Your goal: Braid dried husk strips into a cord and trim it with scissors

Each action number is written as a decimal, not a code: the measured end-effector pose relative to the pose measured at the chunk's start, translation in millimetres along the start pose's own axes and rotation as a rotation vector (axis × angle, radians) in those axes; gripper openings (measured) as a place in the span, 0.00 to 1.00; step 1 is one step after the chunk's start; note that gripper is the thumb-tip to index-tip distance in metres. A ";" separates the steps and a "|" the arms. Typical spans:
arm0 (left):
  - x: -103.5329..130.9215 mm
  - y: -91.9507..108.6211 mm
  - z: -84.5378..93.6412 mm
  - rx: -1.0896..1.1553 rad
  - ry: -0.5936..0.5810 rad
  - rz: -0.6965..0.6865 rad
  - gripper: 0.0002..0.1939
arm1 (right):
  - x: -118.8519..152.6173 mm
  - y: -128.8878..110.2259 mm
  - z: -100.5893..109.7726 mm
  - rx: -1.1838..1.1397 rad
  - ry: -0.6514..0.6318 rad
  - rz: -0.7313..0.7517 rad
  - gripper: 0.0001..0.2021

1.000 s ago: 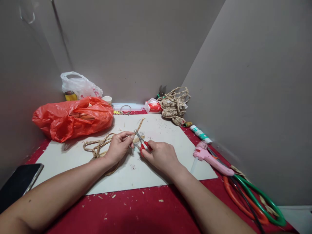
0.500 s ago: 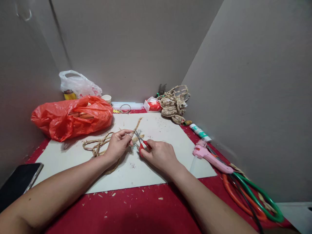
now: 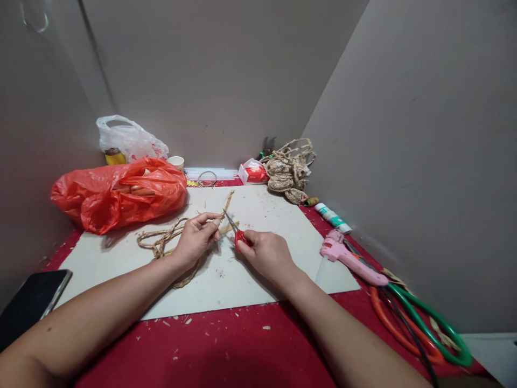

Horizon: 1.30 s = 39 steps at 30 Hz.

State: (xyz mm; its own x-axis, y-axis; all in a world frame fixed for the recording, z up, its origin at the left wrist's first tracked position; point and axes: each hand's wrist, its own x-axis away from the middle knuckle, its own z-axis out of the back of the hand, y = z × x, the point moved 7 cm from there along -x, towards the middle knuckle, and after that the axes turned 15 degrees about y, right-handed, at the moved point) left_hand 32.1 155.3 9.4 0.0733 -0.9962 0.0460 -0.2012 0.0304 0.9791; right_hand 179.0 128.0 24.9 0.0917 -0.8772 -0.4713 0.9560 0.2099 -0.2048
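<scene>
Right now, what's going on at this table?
A person's left hand pinches a braided cord near its end, while the right hand holds red-handled scissors with the blades at the cord. The rest of the cord lies looped on a white sheet. A pink glue gun rests at the right.

Hands holding red-handled scissors [image 3: 239, 237] and braided cord [image 3: 228, 202], glue gun [image 3: 355, 263]

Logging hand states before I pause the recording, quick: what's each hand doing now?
Left hand: closed, pinching the braided cord.
Right hand: closed on the scissors.
</scene>
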 end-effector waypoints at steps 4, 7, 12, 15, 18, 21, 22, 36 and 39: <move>0.5 -0.4 0.5 -0.021 -0.015 0.003 0.16 | -2.5 6.8 1.6 -0.096 0.030 -0.068 0.15; -1.0 -0.7 1.2 0.001 -0.023 0.013 0.15 | -3.9 8.7 3.8 -0.138 0.036 -0.100 0.16; -6.5 -1.0 1.3 0.072 -0.050 0.032 0.14 | -2.4 4.6 3.3 -0.178 -0.028 -0.096 0.15; -8.4 -3.9 0.5 0.094 -0.084 0.063 0.15 | -0.5 2.1 0.6 -0.176 -0.087 -0.075 0.14; -6.8 -8.0 -2.1 0.080 -0.135 0.106 0.16 | -0.1 0.8 0.7 -0.160 -0.094 -0.050 0.14; -3.6 -8.2 -5.0 0.047 -0.175 0.110 0.16 | -0.4 -0.5 3.1 -0.115 -0.057 -0.018 0.13; -2.4 -7.2 -6.3 0.038 -0.189 0.101 0.16 | -0.5 -1.1 4.0 -0.093 -0.042 -0.004 0.13; 7.2 2.6 -11.0 -0.191 -0.170 -0.060 0.19 | 1.2 -3.8 3.5 0.095 0.020 0.093 0.16; 6.0 4.4 -9.4 -0.173 -0.153 -0.061 0.19 | 0.8 -3.3 2.6 0.051 -0.019 0.070 0.14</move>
State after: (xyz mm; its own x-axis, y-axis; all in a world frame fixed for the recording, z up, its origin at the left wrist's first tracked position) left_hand 40.8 150.2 15.9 -0.0713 -0.9970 -0.0315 -0.0296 -0.0295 0.9991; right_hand 176.7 125.4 27.4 0.1635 -0.8692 -0.4666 0.9599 0.2493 -0.1280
